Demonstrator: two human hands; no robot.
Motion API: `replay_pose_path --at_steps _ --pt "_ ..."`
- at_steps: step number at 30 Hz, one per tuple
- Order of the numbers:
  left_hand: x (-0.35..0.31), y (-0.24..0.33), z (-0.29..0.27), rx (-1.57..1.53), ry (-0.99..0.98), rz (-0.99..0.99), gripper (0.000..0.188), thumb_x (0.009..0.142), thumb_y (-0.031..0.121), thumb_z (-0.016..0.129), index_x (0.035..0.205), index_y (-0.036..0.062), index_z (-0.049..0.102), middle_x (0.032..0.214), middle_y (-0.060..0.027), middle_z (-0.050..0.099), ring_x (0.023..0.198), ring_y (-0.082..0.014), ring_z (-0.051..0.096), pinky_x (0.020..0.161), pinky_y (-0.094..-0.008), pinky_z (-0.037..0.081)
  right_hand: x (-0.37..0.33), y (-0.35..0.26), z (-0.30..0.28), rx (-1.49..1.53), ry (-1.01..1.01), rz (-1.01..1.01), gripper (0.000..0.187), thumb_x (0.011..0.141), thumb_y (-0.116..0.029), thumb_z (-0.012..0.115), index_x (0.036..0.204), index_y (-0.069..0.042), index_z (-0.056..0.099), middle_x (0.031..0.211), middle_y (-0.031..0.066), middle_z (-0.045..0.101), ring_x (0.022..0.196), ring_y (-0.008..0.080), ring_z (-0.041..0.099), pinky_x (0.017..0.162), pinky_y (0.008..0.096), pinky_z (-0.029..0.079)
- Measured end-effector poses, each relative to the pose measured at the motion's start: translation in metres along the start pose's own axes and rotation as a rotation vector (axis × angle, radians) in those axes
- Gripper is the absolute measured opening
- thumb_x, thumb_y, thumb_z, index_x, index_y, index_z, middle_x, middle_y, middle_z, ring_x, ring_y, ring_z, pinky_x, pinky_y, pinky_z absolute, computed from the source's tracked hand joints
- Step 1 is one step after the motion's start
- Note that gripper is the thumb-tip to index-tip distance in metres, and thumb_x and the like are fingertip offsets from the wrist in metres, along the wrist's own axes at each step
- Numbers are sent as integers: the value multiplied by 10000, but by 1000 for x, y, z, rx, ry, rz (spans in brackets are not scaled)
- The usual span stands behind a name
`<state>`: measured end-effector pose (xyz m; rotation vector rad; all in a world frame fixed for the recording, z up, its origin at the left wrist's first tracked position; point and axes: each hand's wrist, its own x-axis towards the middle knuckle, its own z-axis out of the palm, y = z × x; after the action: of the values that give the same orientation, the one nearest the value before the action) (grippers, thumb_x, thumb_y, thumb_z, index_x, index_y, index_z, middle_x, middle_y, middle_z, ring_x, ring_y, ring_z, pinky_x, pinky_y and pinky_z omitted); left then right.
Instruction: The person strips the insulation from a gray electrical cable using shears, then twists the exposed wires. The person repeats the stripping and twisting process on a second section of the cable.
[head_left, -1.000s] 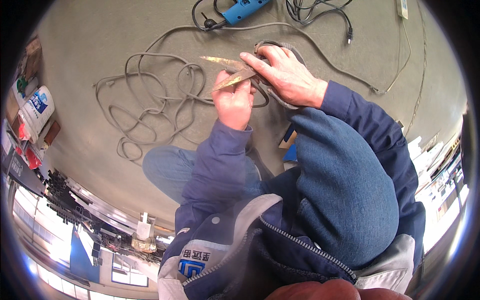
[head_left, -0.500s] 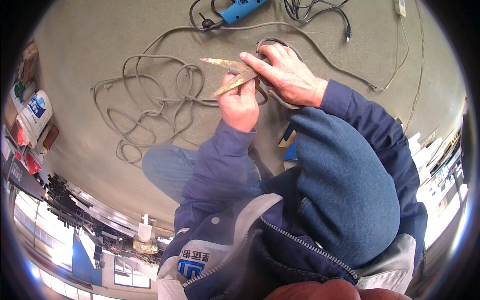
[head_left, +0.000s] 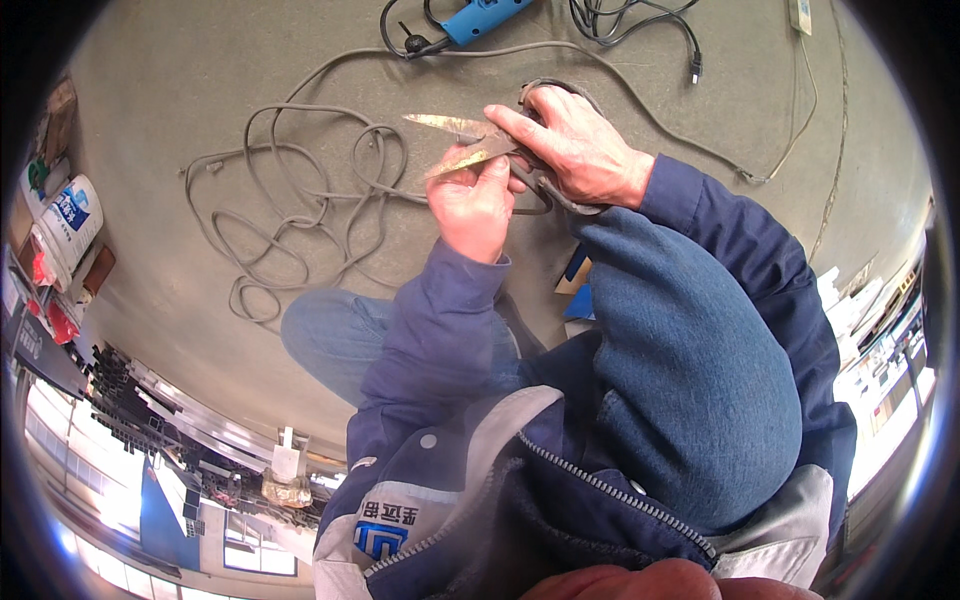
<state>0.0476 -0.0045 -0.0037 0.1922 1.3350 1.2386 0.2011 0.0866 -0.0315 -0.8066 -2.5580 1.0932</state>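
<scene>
My right hand is closed around the handles of large, worn scissors. Their rusty, yellow-stained blades are spread apart and point left. Just below the pivot, my left hand is closed, with its thumb against the lower blade. A grey cable enters that hand from the left, and a short bend of it shows to the right, beneath the scissors. The exact spot where cable and blades meet is hidden by fingers.
Loose cable coils lie on the concrete floor to the left. A blue power tool and a black cord with a plug lie ahead. White buckets stand far left. My bent knee is beneath my right arm.
My left hand has shifted slightly left and lower, and its fingers now curl further round below the blades. The cable's bend to its right shows more. The scissors stay spread, almost in place.
</scene>
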Motion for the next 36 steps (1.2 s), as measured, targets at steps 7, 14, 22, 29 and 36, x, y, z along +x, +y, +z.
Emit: replay_pose_path --at_steps 7,14,22,29,36 --pt "3 0 -7 22 -33 -82 119 961 -11 580 1065 -33 634 864 -169 706 574 -138 601 425 -223 422 -3 1 2 3 -60 44 534 917 -268 671 1388 -73 512 1074 206 556 963 376 592 780 478 486" --pt "3 -1 -1 25 -26 -55 134 974 5 573 1094 -30 621 845 -170 703 568 -139 602 421 -216 421 -3 -2 6 -212 20 14 578 928 -294 641 1439 -83 470 1133 199 567 1015 357 588 862 494 464" --pt "2 -3 -6 108 -28 -78 155 975 19 568 1119 -12 616 833 -140 704 550 -98 563 427 -202 405 -5 0 4 -174 -39 44 542 868 -163 647 1390 -85 521 1081 188 572 981 352 597 818 472 483" --pt "4 -10 -19 288 -86 36 180 968 14 567 1119 -7 663 833 -72 696 625 -62 545 554 -207 424 -5 3 2 -18 -24 23 572 823 -80 684 1369 -66 516 970 180 560 853 356 595 731 458 490" --pt "6 -11 -32 389 -131 67 219 962 -17 566 1154 -29 671 863 -63 690 711 -86 577 623 -223 446 -7 1 1 33 -28 50 543 842 -86 686 1358 -71 518 918 182 541 791 356 585 684 456 479"
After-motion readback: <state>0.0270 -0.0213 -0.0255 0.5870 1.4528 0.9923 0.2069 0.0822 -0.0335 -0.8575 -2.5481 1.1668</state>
